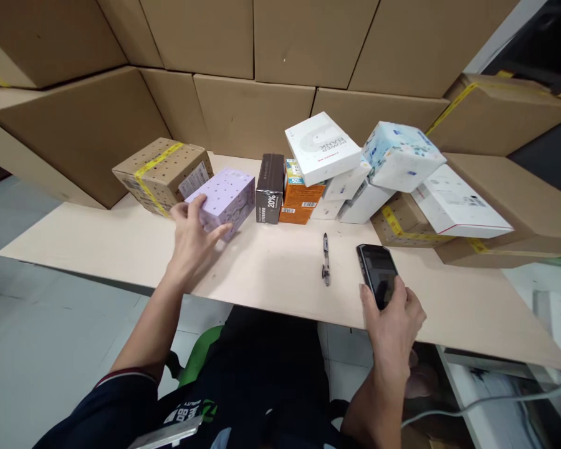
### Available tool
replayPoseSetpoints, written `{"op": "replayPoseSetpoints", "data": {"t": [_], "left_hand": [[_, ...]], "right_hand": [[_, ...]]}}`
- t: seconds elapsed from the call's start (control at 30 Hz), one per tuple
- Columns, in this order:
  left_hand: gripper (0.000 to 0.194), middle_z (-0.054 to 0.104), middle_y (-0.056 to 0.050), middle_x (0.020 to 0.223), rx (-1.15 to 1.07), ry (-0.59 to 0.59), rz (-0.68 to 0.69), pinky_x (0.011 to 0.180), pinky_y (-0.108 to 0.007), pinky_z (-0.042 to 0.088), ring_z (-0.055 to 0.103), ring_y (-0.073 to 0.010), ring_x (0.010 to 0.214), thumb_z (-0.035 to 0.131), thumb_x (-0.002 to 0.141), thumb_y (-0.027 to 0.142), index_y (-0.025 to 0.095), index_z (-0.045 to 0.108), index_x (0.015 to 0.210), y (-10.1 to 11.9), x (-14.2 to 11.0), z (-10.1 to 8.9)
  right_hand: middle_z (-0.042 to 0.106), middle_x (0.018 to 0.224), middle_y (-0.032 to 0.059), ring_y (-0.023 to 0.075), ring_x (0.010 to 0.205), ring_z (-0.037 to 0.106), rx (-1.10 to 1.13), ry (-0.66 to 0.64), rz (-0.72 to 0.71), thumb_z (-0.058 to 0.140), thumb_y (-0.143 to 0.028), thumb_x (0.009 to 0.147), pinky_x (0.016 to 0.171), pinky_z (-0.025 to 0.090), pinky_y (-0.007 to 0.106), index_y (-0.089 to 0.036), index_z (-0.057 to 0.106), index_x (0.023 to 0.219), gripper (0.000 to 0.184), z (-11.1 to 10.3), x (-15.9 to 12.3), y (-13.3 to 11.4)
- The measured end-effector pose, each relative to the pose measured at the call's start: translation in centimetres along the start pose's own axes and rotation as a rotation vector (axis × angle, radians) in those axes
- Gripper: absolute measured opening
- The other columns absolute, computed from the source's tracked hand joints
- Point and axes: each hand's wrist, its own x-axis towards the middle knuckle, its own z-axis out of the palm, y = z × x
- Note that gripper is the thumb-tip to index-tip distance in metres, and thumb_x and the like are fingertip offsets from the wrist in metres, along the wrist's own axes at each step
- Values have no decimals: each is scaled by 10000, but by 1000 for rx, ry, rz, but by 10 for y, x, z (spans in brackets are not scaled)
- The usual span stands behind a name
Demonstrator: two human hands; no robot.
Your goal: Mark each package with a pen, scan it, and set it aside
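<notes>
My left hand (194, 237) grips the near left end of a purple patterned box (229, 194), thumb on its front and fingers over the top. The box sits beside a brown carton with yellow tape (168, 171). At the right, my right hand (393, 312) is closed around the lower end of a black handheld phone-like device (378, 271), dark screen facing up. Between the hands a pen (326, 259) lies on the table (271, 268). Just right of the purple box stand a dark brown box (270, 187) and orange boxes (303, 196).
A white power bank box (325, 148) lies tilted atop other boxes. Right of it are a blue-and-white floral box (402, 156), a flat white box (462, 202) and taped cartons (518, 212). Large cardboard boxes (257, 115) wall the back. A cable (486, 402) hangs at lower right.
</notes>
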Motion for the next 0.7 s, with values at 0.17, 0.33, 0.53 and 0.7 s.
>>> {"op": "replayPoseSetpoints", "data": {"t": [0.17, 0.33, 0.53, 0.7], "left_hand": [[779, 254, -114, 1509, -28, 180, 141, 1133, -608, 402, 344, -385, 1433, 761, 790, 577, 257, 449, 1428, 0, 33, -1], [1022, 61, -75, 1626, 345, 340, -30, 1122, -786, 118, 83, -495, 1468, 894, 610, 608, 292, 412, 1454, -12, 53, -59], [1404, -92, -81, 1647, 273, 79, -112, 1192, -775, 66, -69, -525, 1507, 876, 394, 798, 310, 236, 1545, -61, 91, -89], [1249, 19, -72, 1584, 259, 9, -27, 1241, -710, 154, 69, -475, 1522, 823, 419, 847, 251, 409, 1435, -78, 103, -86]], "right_hand": [[563, 1252, 284, 409, 1146, 526, -6, 14, -16, 486, -655, 909, 943, 411, 610, -83, 541, 1405, 760, 1, 0, 1], [557, 1272, 301, 425, 1165, 525, -16, 7, -4, 507, -630, 915, 941, 417, 631, -74, 533, 1415, 748, 2, -1, 0], [557, 1278, 314, 423, 1163, 529, -46, 5, 0, 487, -643, 920, 952, 417, 629, -56, 537, 1417, 770, 3, -1, 0], [565, 1269, 311, 425, 1148, 535, -46, 14, 17, 471, -662, 917, 953, 416, 633, -54, 559, 1401, 782, 4, 0, -1]]}}
